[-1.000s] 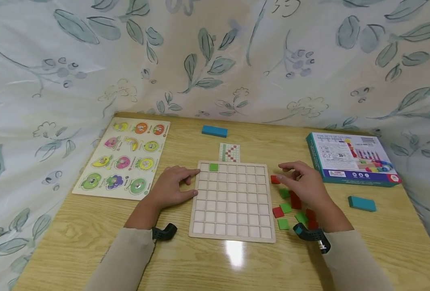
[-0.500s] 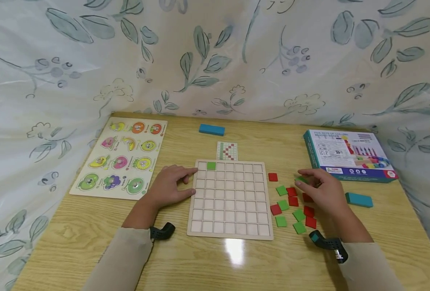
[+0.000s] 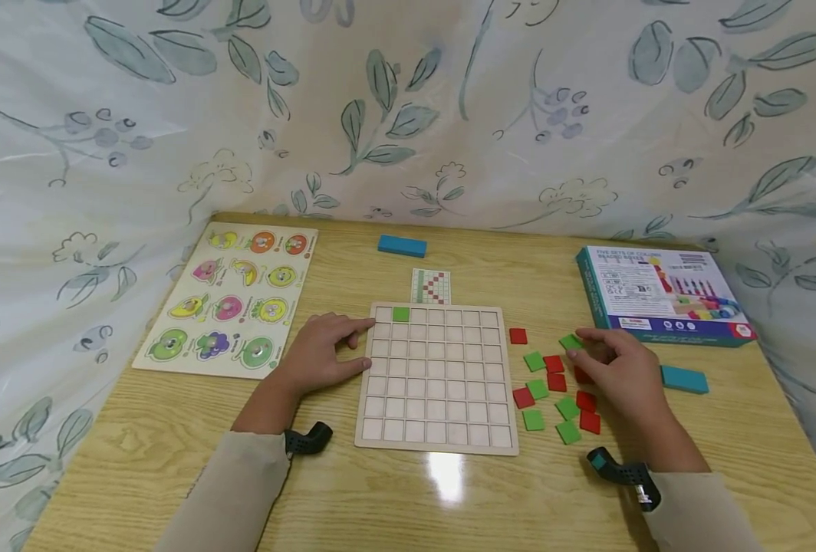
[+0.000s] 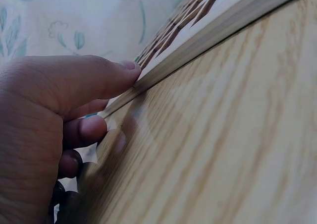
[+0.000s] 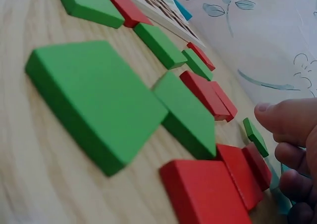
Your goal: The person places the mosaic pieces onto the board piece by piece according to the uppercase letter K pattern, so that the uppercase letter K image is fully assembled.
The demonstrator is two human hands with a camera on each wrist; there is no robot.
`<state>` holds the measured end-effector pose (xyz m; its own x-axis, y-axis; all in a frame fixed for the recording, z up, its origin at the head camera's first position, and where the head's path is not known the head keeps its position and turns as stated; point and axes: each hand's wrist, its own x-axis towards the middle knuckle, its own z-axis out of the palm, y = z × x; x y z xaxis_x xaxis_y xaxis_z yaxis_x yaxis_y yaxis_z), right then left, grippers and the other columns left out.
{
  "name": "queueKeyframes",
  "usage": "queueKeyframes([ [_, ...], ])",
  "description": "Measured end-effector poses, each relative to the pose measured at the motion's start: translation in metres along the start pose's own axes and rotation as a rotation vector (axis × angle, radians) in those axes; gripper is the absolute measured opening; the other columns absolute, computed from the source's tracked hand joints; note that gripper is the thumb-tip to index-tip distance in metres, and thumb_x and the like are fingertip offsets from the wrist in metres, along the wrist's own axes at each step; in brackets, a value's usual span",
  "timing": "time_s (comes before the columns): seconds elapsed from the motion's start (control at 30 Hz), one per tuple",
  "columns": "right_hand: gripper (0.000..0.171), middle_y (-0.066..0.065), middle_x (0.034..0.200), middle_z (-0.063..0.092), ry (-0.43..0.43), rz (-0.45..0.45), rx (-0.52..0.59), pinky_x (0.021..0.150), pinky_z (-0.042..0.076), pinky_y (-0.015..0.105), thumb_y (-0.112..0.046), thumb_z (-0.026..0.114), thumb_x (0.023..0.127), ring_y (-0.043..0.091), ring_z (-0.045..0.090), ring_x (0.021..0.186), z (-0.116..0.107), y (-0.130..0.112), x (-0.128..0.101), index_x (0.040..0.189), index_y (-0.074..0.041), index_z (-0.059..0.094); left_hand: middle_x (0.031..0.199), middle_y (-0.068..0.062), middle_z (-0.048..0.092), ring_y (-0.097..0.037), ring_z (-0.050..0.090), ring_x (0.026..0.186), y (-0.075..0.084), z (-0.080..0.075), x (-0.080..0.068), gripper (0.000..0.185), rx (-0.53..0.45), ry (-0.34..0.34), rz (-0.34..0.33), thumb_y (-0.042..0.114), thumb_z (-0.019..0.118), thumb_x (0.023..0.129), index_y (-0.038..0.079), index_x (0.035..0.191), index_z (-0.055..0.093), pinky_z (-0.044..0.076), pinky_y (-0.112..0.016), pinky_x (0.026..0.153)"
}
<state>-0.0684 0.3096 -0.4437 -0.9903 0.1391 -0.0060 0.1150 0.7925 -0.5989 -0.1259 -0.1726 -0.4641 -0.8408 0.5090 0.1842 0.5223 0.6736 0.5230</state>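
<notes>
A wooden grid board (image 3: 435, 429) lies in the middle of the table, with one green tile (image 3: 400, 313) set in its top row. My left hand (image 3: 361, 345) rests flat on the table, its thumb (image 4: 106, 78) and fingers against the board's left edge (image 4: 198, 48). To the right of the board lie several loose red and green tiles (image 3: 553, 383). My right hand (image 3: 583, 349) is at the far end of that pile. Its thumb (image 5: 277, 120) and fingertips pinch a small green tile (image 3: 570, 341) (image 5: 255, 137), with red tiles (image 5: 218, 97) just beside it.
A fruit peg puzzle (image 3: 231, 299) lies at the left. A pattern card (image 3: 431, 286) sits above the board. One blue block (image 3: 402, 245) is at the back, another (image 3: 684, 379) beside my right hand. A printed box (image 3: 663, 295) is at the right. Leaf-print cloth surrounds the table.
My right hand has moved right, from above the tiles near the board to the green tile at the pile's far side. The left hand has stayed on the board's edge.
</notes>
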Motion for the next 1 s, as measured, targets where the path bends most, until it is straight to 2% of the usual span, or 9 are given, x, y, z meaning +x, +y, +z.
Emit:
queueKeyframes([
  [0.13, 0.05, 0.013, 0.112, 0.063, 0.008, 0.009, -0.022, 0.074, 0.043, 0.032, -0.038, 0.075, 0.101, 0.028, 0.052, 0.094, 0.0026, 0.0005, 0.0001, 0.14, -0.006, 0.071, 0.088, 0.014, 0.056, -0.015, 0.05, 0.086, 0.0006, -0.0007, 0.0002, 0.058, -0.006, 0.0, -0.001, 0.038, 0.085, 0.086, 0.017, 0.138, 0.073, 0.036, -0.043, 0.086],
  [0.37, 0.051, 0.021, 0.124, 0.064, 0.01, 0.021, -0.063, 0.078, 0.047, 0.041, -0.034, 0.078, 0.099, 0.033, 0.056, 0.098, 0.0075, -0.0024, 0.0023, 0.139, -0.003, 0.07, 0.088, 0.014, 0.056, -0.014, 0.051, 0.086, -0.0004, -0.0006, 0.0015, 0.058, 0.01, -0.008, 0.001, 0.039, 0.084, 0.086, 0.018, 0.138, 0.073, 0.037, -0.043, 0.086],
  [0.67, 0.048, 0.022, 0.126, 0.063, -0.029, 0.085, -0.047, 0.077, 0.047, 0.038, -0.029, 0.077, 0.1, 0.034, 0.056, 0.099, 0.008, -0.0067, 0.0035, 0.14, -0.004, 0.07, 0.088, 0.014, 0.056, -0.014, 0.051, 0.086, -0.0014, 0.0, 0.0012, 0.058, 0.004, -0.015, -0.004, 0.04, 0.084, 0.087, 0.018, 0.139, 0.072, 0.036, -0.042, 0.086],
  [1.0, 0.046, 0.018, 0.125, 0.065, -0.016, 0.06, -0.009, 0.075, 0.046, 0.033, -0.029, 0.075, 0.101, 0.03, 0.055, 0.099, 0.005, -0.0025, 0.0019, 0.141, -0.007, 0.07, 0.088, 0.013, 0.056, -0.015, 0.051, 0.087, -0.0006, -0.0013, 0.001, 0.058, 0.001, -0.011, -0.001, 0.04, 0.084, 0.087, 0.017, 0.138, 0.073, 0.036, -0.043, 0.086],
])
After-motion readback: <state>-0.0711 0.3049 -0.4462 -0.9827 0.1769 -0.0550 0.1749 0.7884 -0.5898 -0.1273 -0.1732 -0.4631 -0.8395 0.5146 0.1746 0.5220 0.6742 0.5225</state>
